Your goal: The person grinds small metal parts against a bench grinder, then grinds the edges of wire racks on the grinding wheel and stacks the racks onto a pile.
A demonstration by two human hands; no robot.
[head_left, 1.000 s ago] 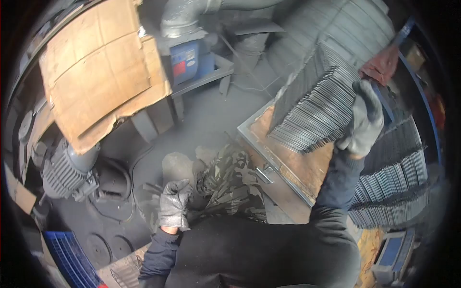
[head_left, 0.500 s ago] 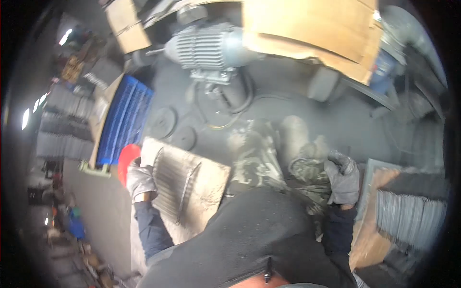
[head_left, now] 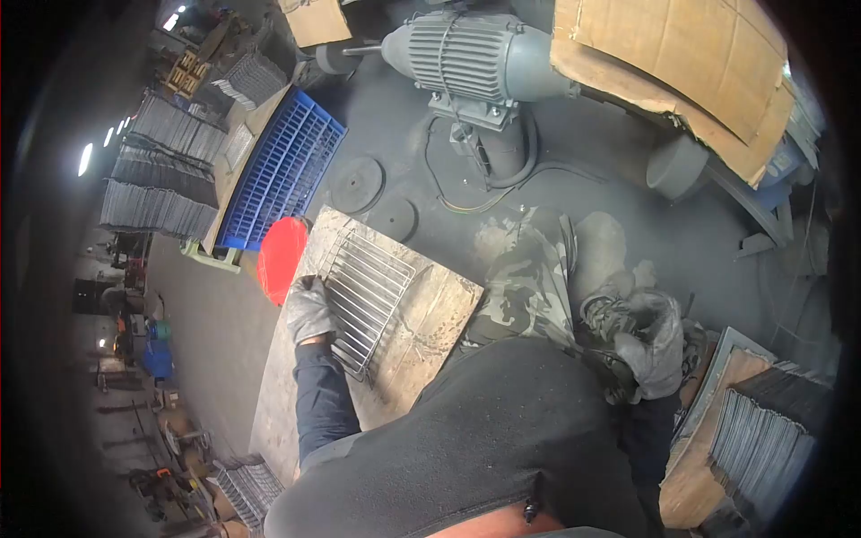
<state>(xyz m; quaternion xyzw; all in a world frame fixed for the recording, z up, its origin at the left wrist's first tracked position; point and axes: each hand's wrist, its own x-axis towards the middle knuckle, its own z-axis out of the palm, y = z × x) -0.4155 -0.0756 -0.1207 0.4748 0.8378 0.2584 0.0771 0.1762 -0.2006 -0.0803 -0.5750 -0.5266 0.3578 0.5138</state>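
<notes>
My left hand point(head_left: 309, 309), in a grey work glove, grips the left edge of a wire rack point(head_left: 366, 296). The rack is a metal frame with parallel bars, and it lies over a worn wooden board point(head_left: 430, 309) to the left of my legs. Just beyond the left hand is a round red piece point(head_left: 283, 261) at the board's far left corner. My right hand point(head_left: 653, 350), also gloved, is by my right knee with its fingers loosely apart. I see nothing held in it.
A grey electric motor point(head_left: 462, 58) stands ahead on a pedestal, its cable on the floor. Two dark discs point(head_left: 358, 184) lie near a blue plastic crate point(head_left: 285, 170). Stacked racks point(head_left: 762, 430) stand at right, more stacks point(head_left: 161, 170) at far left. Cardboard point(head_left: 673, 63) covers the upper right.
The view has shifted and sharpened. The wire rack, tilted and blurred before, now lies flatter on the board, with my left hand still at its edge. My right hand has moved closer over my knee.
</notes>
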